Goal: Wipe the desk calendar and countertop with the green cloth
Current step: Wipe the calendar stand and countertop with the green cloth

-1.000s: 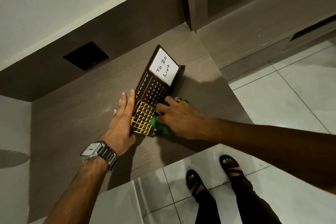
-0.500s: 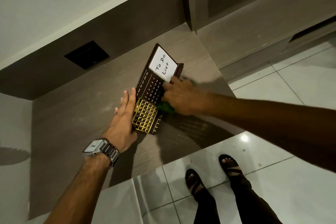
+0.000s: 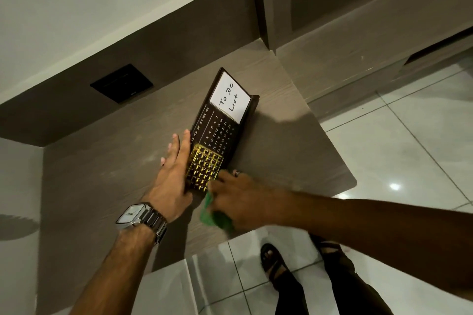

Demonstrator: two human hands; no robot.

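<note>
A dark brown desk calendar (image 3: 217,130) lies flat on the wood-grain countertop (image 3: 107,166). It carries a white "To Do List" note at its far end and a gold grid frame at its near end. My left hand (image 3: 171,176), fingers straight, presses flat against the calendar's left edge. My right hand (image 3: 240,199) is closed on the green cloth (image 3: 213,215) at the calendar's near right corner, close to the counter's front edge. Most of the cloth is hidden under that hand.
A black socket plate (image 3: 121,83) sits in the dark backsplash behind the counter. A cabinet column (image 3: 268,2) rises at the back right. Pale floor tiles (image 3: 399,140) lie beyond the counter's right and front edges, with my sandalled feet (image 3: 275,259) below.
My right hand with the cloth swept up along the calendar's right side, then came back down to its near corner. The left hand stayed put against the left edge.
</note>
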